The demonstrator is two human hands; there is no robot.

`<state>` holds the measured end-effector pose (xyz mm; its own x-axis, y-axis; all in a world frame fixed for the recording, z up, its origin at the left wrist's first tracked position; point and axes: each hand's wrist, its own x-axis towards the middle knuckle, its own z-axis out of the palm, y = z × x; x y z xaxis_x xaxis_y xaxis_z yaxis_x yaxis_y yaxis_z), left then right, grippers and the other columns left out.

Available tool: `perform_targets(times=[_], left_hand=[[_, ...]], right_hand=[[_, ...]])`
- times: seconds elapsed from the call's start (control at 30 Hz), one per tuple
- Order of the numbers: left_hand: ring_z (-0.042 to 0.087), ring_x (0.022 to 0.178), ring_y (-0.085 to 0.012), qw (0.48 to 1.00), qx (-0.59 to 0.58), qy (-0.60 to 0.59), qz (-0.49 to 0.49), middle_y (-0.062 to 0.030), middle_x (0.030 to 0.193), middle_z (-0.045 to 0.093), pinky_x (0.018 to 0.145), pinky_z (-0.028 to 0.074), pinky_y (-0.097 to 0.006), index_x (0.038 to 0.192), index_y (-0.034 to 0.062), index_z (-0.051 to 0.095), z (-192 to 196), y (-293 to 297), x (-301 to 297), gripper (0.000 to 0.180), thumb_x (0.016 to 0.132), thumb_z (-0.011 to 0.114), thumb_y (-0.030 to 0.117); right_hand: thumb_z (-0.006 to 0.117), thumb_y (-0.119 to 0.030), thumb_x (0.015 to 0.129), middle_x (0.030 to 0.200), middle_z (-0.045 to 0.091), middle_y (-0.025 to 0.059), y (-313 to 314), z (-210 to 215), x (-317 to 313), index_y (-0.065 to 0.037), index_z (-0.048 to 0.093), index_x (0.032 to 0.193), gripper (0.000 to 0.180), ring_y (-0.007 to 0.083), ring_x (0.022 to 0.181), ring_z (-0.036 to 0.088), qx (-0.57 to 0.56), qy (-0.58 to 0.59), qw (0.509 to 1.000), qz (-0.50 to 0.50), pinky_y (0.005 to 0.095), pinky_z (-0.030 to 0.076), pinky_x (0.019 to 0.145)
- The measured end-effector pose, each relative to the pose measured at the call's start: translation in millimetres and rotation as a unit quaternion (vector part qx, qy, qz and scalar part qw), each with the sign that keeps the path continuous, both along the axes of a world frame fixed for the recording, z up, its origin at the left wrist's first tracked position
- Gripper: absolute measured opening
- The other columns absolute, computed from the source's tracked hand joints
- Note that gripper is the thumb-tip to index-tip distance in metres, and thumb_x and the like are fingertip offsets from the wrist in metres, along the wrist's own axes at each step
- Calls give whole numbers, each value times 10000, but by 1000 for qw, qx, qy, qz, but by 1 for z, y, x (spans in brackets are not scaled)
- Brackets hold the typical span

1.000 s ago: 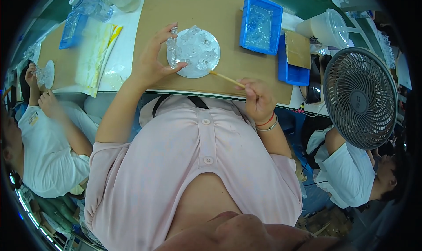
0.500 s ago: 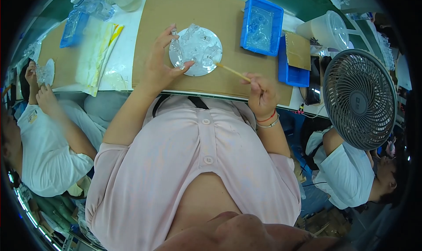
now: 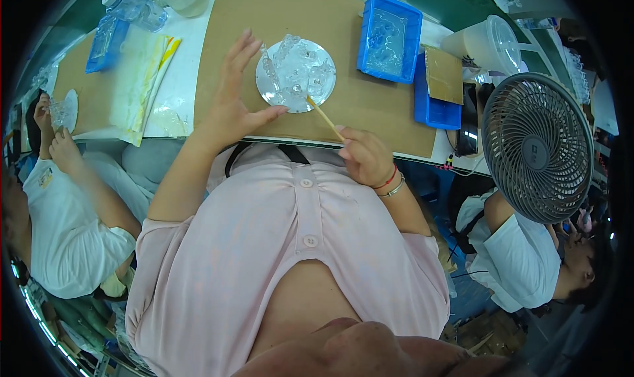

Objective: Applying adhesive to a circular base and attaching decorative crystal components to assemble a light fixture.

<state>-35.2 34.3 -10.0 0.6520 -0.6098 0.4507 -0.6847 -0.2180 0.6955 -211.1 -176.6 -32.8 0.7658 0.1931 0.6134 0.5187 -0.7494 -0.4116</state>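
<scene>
A round silvery disc (image 3: 310, 105) lies on the brown cardboard, with several clear, glassy pieces (image 3: 319, 79) standing on it. At its left edge my left hand (image 3: 232, 103) is spread, thumb near the disc's lower rim and fingers raised, with nothing in its grasp. My right hand (image 3: 365, 153) pinches a thin wooden stick (image 3: 325, 118). The stick's far tip reaches the clear pieces near the front of the disc; whether it touches one, I cannot tell.
Right of the cardboard (image 3: 264, 10) stand a blue bin (image 3: 362, 66) with clear pieces, another blue bin (image 3: 436, 120) and a lidded tub (image 3: 485, 45). A black fan (image 3: 538, 149) is at the right. A bottle (image 3: 135, 10) stands back left. People sit on both sides.
My left hand has opened off a clear piece at the disc's left edge. My right hand has moved left and nearer to me, bringing the stick's tip to the disc's front pieces.
</scene>
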Motion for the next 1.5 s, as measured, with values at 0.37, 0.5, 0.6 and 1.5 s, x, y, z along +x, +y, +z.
perform_targets(times=[0.37,0.5,0.6,1.5], left_hand=[[473,1247,-293,997,1,61,-46,-104,1342,501,1034,386,-397,1196,109,543,11,-3,9,611,650,815,138],[476,1226,-308,999,-7,26,27,-122,1326,493,1020,392,-400,1192,99,532,13,-11,0,580,670,785,112],[456,1255,-322,997,-3,21,80,-133,1353,483,1039,367,-398,1229,93,506,12,-12,-2,607,689,780,135],[586,1106,-263,998,51,-5,48,-102,1204,617,933,464,-332,1160,92,632,5,3,24,420,765,758,159]], right_hand=[[477,-143,990,867,653,207,-49,37,5,19,472,998,163,216,631,650,310,-173,918,-176,292,540,593],[500,-149,983,872,654,180,-70,37,23,21,488,1002,171,152,650,639,244,-88,922,-287,216,520,569],[543,-145,966,851,672,116,-74,26,39,20,545,963,165,115,650,617,175,-65,935,-301,211,497,583],[561,-92,944,832,688,143,-19,12,51,-6,546,911,93,149,606,634,145,-24,975,-169,238,500,559]])
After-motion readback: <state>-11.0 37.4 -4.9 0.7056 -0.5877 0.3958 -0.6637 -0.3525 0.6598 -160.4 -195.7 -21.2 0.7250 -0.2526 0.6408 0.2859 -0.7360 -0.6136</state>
